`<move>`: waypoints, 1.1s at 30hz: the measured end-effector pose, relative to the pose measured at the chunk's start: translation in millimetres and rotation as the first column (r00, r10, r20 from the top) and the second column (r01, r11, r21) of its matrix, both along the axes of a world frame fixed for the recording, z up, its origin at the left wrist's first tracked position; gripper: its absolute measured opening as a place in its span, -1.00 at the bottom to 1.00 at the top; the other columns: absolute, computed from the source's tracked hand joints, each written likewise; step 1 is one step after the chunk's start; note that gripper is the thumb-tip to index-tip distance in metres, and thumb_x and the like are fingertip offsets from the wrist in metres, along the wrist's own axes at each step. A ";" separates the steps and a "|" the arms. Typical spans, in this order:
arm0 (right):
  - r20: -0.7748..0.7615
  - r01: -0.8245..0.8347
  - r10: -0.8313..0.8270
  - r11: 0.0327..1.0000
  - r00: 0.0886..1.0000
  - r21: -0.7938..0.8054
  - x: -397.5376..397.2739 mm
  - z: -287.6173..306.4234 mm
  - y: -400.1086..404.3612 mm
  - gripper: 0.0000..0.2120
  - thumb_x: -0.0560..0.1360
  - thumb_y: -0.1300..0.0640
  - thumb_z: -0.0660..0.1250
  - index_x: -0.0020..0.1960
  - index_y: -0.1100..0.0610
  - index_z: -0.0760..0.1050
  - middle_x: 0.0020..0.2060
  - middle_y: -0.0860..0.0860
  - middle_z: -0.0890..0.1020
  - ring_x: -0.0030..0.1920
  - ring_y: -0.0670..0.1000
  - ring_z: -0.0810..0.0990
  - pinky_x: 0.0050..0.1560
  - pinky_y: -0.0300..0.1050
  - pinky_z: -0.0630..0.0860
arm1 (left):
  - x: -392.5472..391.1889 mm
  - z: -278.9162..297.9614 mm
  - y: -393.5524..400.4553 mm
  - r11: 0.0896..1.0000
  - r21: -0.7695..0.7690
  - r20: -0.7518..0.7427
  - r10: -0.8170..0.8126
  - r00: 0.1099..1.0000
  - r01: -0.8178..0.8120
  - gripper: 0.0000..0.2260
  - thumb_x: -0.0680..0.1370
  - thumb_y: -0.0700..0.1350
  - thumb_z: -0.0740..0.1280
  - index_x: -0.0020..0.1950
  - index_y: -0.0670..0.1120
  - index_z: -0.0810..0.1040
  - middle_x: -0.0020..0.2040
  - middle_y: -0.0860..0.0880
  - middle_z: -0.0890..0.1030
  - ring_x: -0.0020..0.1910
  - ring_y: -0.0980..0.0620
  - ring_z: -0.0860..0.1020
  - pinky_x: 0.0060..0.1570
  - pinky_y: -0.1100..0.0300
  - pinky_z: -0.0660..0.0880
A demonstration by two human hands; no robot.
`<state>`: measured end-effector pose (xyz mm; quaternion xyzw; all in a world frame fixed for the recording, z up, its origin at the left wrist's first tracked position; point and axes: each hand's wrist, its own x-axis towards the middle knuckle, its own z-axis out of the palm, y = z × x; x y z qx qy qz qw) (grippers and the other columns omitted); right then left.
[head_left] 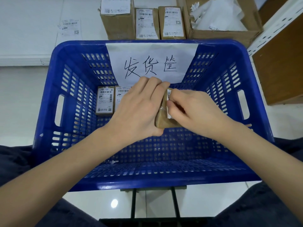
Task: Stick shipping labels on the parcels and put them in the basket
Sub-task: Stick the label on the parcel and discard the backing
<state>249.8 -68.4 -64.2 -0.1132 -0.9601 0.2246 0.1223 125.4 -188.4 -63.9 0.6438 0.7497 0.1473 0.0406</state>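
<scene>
Both forearms reach over the basket [49, 89] so the left hand [139, 108], fingers curled round it, steadies the parcel [161, 120] above the floor while the right hand [193, 110] pinches its label [168, 102], apparently pressing it down, beside two labelled boxes [105, 100] at the rear.

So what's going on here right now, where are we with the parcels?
A person holds a small brown parcel over the blue basket. The left hand grips it while the right hand pinches its white label. Two labelled parcels already lie inside; three more stand behind the basket.
</scene>
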 end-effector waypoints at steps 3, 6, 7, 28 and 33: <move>-0.023 0.008 -0.009 0.999 1.000 -0.051 -1.3 -1.1 -1.5 -0.80 0.49 0.04 0.06 -0.28 0.09 0.23 -0.49 -0.19 0.21 -0.50 -0.01 0.28 -0.45 -0.11 0.26 | 0.3 0.1 1.1 1.000 0.007 -0.009 -0.012 1.000 0.012 -0.17 0.07 -0.02 0.54 0.26 -0.34 0.46 0.08 -0.22 0.53 0.03 -0.20 0.47 0.00 -0.04 0.49; -0.037 0.028 -0.036 0.980 0.999 -0.199 -0.5 -1.4 -0.1 -0.75 0.46 0.04 0.08 -0.31 0.17 0.32 -0.52 -0.17 0.27 -0.49 -0.05 0.29 -0.45 -0.14 0.26 | 0.3 1.6 1.5 1.000 0.024 0.026 -0.005 1.000 0.005 -0.20 0.09 0.00 0.50 0.25 -0.34 0.45 0.08 -0.22 0.52 0.03 -0.14 0.42 0.01 0.03 0.44; -0.042 0.036 -0.047 0.969 0.998 -0.246 0.1 -0.9 0.6 -0.73 0.45 0.03 0.08 -0.31 0.19 0.35 -0.51 -0.16 0.29 -0.47 -0.06 0.31 -0.45 -0.22 0.24 | 0.0 2.4 1.9 0.999 0.033 0.041 -0.003 0.999 0.001 -0.22 0.10 0.00 0.47 0.24 -0.34 0.45 0.07 -0.22 0.52 0.03 -0.12 0.38 0.01 0.07 0.40; -0.136 0.097 -0.094 0.995 0.986 0.021 -2.2 -8.8 -5.7 -0.79 0.58 0.08 0.04 -0.23 0.08 0.21 -0.45 -0.08 0.29 -0.49 -0.04 0.25 -0.44 -0.13 0.21 | 2.3 2.6 2.8 0.999 0.033 0.035 0.020 0.999 -0.021 -0.31 0.25 0.11 0.28 0.24 -0.34 0.46 0.06 -0.23 0.52 -0.01 -0.20 0.48 -0.06 -0.10 0.49; -0.142 0.083 -0.092 0.994 0.986 -0.071 -1.5 -7.0 -3.0 -0.76 0.58 0.09 0.05 -0.25 0.11 0.26 -0.44 -0.08 0.29 -0.48 -0.06 0.25 -0.43 -0.16 0.19 | 1.7 3.2 2.7 0.997 0.070 0.020 0.029 0.999 -0.031 -0.30 0.23 0.12 0.31 0.22 -0.33 0.46 0.04 -0.22 0.52 -0.04 -0.16 0.45 -0.07 0.03 0.43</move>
